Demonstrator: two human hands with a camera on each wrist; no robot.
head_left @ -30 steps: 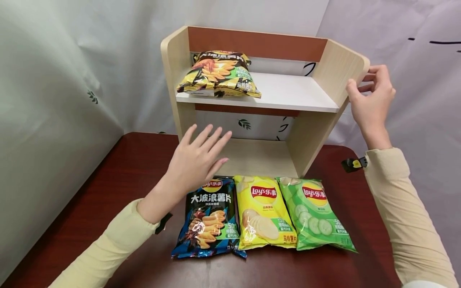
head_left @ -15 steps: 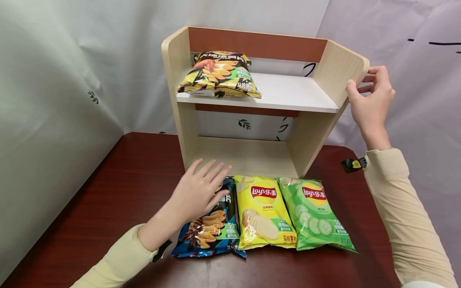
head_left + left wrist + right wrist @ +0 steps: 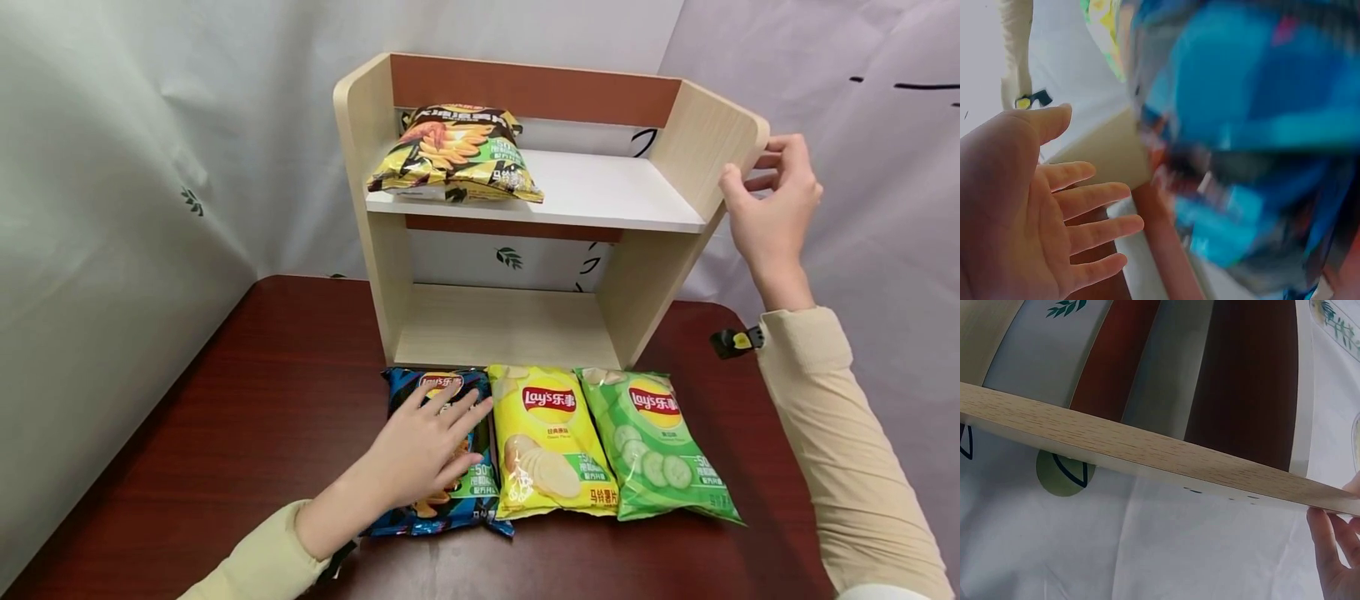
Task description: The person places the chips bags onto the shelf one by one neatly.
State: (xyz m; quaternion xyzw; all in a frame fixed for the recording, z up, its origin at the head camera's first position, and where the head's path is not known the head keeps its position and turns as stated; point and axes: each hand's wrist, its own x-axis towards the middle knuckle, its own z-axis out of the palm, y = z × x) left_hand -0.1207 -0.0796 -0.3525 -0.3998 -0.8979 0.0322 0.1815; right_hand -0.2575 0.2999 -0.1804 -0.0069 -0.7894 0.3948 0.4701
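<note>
My left hand hovers close over a blue-black chip bag on the table, fingers straight and spread, covering its middle. In the left wrist view the left hand has its palm bare, with the blurred chip bag beside it. My right hand grips the right side panel of a small wooden shelf near its top. The right wrist view catches its thumb and fingers on either side of that panel's edge.
A yellow chip bag and a green one lie in a row to the right of the blue one, in front of the shelf. On the upper board rests a black-and-yellow chip bag. The red-brown table has pale cloth walls around it.
My left hand has come down and toward me, from in front of the shelf opening to over the blue bag. The right hand keeps its hold on the panel.
</note>
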